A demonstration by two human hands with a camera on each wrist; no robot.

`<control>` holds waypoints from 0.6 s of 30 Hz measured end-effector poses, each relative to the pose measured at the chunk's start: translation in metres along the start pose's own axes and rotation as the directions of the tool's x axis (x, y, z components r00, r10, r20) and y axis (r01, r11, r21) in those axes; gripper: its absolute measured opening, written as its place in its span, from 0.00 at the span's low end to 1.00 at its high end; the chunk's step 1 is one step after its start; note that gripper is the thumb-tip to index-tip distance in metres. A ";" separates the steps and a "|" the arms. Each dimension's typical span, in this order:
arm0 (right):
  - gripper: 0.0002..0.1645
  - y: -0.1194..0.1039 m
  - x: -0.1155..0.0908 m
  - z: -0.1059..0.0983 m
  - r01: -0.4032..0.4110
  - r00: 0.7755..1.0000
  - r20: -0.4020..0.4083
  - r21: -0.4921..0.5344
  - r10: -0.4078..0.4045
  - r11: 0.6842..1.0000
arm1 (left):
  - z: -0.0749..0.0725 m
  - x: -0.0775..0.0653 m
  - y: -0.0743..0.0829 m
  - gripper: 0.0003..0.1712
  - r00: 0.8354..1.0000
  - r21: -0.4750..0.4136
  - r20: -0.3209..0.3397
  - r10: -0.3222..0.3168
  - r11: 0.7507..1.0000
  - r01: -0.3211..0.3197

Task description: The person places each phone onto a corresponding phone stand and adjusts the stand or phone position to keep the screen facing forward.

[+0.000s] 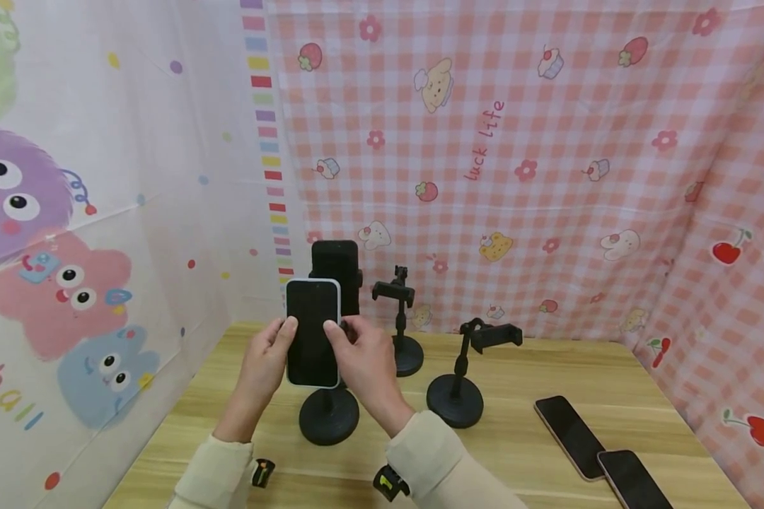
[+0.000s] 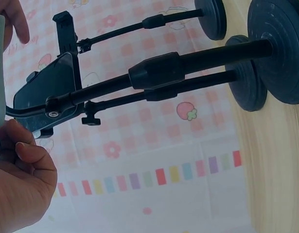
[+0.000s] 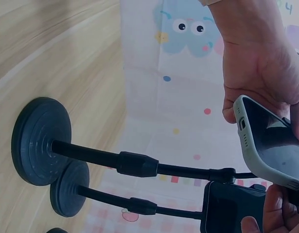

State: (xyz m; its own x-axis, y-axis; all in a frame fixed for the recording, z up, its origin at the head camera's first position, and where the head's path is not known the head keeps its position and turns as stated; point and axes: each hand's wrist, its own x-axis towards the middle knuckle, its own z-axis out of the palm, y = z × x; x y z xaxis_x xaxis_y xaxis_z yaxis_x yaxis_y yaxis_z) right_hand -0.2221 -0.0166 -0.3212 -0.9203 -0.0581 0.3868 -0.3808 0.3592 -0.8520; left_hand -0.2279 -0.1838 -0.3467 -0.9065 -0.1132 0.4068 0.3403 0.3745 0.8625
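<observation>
A smartphone (image 1: 313,336) in a pale case stands upright at the top of the front black phone stand (image 1: 329,418). My left hand (image 1: 264,360) grips its left edge, thumb on the front. On the opposite edge my right hand (image 1: 369,364) holds it the same way, thumb over the screen side. The right wrist view shows the pale case's lower end (image 3: 251,141) and its charging port. The holder behind the phone is mostly hidden. Just behind, a second dark phone (image 1: 335,258) sits in another stand's clamp, seen also in the left wrist view as a dark phone (image 2: 49,94).
Two more stands without phones, one at the back (image 1: 409,357) and one at the right (image 1: 456,401), stand beside my right hand. Two dark phones lie on the table's right side, the farther phone (image 1: 569,437) touching the nearer phone (image 1: 633,481). Printed curtains (image 1: 516,212) enclose the wooden table (image 1: 509,459).
</observation>
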 end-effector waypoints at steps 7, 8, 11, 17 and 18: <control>0.19 0.000 0.000 -0.001 -0.035 0.999 0.022 0.016 0.034 0.999 | 0.002 -0.002 0.001 0.22 0.999 0.010 -0.028 0.016 1.000 -0.016; 0.20 0.001 0.000 -0.001 -0.031 0.999 0.027 0.020 0.030 0.999 | 0.003 -0.002 0.001 0.22 0.999 0.002 -0.031 0.014 1.000 -0.014; 0.20 0.003 -0.001 -0.001 -0.025 0.999 0.040 0.035 0.024 0.999 | 0.002 -0.004 0.001 0.22 1.000 -0.053 -0.020 0.002 0.999 -0.003; 0.22 0.008 -0.005 0.000 -0.026 0.998 0.057 0.065 0.023 0.998 | 0.001 -0.009 -0.001 0.23 1.000 -0.103 0.008 -0.030 0.994 0.031; 0.23 0.009 -0.005 0.000 -0.024 0.998 0.058 0.067 0.020 0.997 | 0.001 -0.009 -0.001 0.23 1.000 -0.093 0.004 -0.029 0.995 0.030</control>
State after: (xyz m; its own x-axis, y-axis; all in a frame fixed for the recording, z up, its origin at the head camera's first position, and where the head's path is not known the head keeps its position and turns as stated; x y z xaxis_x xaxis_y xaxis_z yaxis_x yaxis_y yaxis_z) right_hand -0.2209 -0.0133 -0.3304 -0.9314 -0.1044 0.3486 -0.3637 0.2977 -0.8826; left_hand -0.2199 -0.1822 -0.3517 -0.9171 -0.1202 0.3800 0.3350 0.2841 0.8984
